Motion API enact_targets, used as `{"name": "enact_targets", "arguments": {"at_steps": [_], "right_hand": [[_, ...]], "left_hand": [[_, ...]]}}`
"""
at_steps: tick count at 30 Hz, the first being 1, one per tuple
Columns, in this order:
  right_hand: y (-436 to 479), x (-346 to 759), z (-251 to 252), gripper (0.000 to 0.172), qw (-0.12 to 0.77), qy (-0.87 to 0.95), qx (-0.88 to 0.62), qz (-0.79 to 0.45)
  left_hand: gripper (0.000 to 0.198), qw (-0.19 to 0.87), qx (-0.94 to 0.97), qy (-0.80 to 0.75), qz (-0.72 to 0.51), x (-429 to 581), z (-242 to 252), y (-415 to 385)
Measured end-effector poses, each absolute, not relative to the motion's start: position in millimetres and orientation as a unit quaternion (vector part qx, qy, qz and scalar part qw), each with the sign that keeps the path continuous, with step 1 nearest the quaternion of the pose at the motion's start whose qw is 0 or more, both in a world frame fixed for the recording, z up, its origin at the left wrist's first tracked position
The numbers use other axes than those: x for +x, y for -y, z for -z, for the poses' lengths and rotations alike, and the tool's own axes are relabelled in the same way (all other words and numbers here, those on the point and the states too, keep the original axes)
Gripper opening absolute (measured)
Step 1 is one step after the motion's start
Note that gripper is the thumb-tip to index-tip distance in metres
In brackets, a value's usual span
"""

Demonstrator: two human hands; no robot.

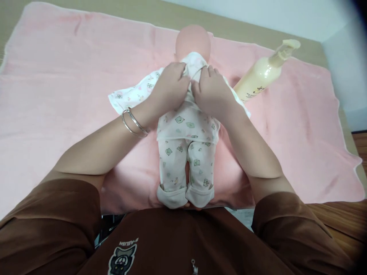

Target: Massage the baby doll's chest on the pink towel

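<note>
A baby doll (192,42) lies on its back, its bald head pointing away from me. It is dressed in a white printed shirt (187,124) and matching pants (172,162) with turned-up cuffs. At the shirt's neck, my left hand (171,86) pinches the cloth from the left side. My right hand (213,91) is closed on the same cloth from the right, close beside the left. Some fabric is bunched up over the doll's chin and face. The exact fastening between my fingertips is hidden. The shirt's left sleeve (134,93) lies spread out flat.
A pink blanket (71,95) covers most of the tabletop (243,30). To the right of the doll, a pale yellow pump bottle (258,78) leans at a slant in view. A white wall rises behind the table, and wooden flooring (341,221) shows at lower right.
</note>
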State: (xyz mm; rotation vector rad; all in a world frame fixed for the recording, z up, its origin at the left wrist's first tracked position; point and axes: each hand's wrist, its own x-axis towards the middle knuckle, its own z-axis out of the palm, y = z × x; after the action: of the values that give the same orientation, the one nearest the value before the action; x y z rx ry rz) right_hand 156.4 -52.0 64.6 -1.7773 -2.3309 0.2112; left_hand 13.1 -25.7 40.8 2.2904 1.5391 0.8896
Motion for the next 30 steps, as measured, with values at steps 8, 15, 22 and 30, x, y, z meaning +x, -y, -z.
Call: {"name": "enact_targets", "arguments": {"at_steps": [8,15,22,30], "right_hand": [[66.9,143.9,-70.2,0.033,0.102,0.796,-0.597,-0.009],[30.7,170.2,-60.3,0.057,0.123,0.754,-0.639,-0.089],[66.3,147.3,-67.1,0.046,0.09,0.792,-0.603,0.015],[40.3,158.3,-53.5,0.032,0.153,0.754,-0.638,-0.021]], "left_hand": [[0.023,0.133,0.762,-0.555,-0.306,4.8,-33.6,20.4],[0.021,0.089,0.816,-0.508,-0.259,14.7,-49.3,49.5],[0.018,0.15,0.768,-0.565,-0.261,4.3,-39.2,14.9],[0.024,0.132,0.77,-0.545,-0.305,3.5,-17.4,3.6]]}}
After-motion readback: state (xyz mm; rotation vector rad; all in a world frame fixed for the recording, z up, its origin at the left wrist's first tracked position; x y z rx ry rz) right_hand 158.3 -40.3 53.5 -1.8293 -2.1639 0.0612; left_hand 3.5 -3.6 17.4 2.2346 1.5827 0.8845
